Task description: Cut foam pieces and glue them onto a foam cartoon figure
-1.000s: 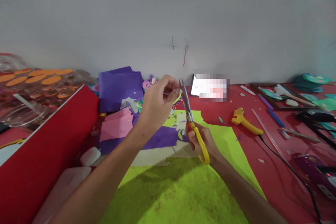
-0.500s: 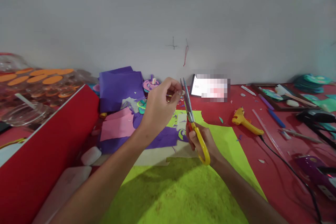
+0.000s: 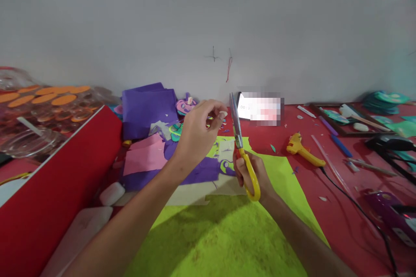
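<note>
In my right hand (image 3: 250, 169) is a pair of scissors with yellow handles (image 3: 236, 132), held upright with the blades together and pointing away from me. My left hand (image 3: 203, 127) is raised beside them, thumb and fingertips bent towards each other in a pinch. Something pale shows at the fingertips, too small to make out. A gap separates this hand from the blades. Beneath both hands lie purple foam sheet pieces (image 3: 203, 172), a pale sheet (image 3: 188, 194) and a large yellow-green sheet (image 3: 211, 238).
A yellow glue gun (image 3: 305, 151) with a black cord lies to the right. Behind my hands a phone (image 3: 242, 110) leans against the grey partition (image 3: 146, 34). Pink sheets (image 3: 146, 153) and standing purple sheets (image 3: 149, 110) are at left, beside a red board (image 3: 71, 173).
The scissors have closed and moved slightly right, away from my left hand. My left hand stays nearly in place, its fingers still pinched.
</note>
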Motion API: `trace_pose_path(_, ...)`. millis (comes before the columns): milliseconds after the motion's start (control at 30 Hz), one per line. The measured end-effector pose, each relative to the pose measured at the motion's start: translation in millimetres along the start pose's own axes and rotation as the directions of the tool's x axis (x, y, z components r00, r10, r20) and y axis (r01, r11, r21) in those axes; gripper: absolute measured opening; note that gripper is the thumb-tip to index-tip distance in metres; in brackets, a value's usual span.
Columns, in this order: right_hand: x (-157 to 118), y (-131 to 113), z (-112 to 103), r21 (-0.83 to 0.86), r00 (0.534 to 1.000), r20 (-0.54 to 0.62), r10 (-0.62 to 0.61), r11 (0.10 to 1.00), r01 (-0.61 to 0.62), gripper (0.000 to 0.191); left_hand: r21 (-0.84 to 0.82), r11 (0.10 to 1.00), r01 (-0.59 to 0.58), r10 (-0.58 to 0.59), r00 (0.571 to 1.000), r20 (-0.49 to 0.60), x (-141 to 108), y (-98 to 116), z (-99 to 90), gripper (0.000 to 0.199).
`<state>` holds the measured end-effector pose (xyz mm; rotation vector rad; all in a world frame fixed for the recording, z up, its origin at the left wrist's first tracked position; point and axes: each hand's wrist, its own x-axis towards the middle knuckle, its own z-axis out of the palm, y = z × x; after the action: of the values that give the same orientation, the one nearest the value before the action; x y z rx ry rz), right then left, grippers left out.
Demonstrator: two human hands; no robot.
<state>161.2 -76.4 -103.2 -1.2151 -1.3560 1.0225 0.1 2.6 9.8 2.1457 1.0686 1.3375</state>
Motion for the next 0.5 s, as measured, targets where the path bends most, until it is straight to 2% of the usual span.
trace_pose_path(267, 0.2, -2.9, -1.2, -0.019, 1.000, 0.004, -0.011, 1.000, 0.011, 0.068, -0.158, 0.984, 0.083, -0.085, 0.996, -0.003, 0.1, 2.3, 2.2, 0.013)
trace_pose_path(500, 0.4, -8.0, -2.5, -0.103, 1.000, 0.022, -0.013, 0.995, 0.015, 0.070, -0.213, 0.968, 0.131, -0.137, 0.990, -0.015, -1.8, 6.4, 1.9, 0.018)
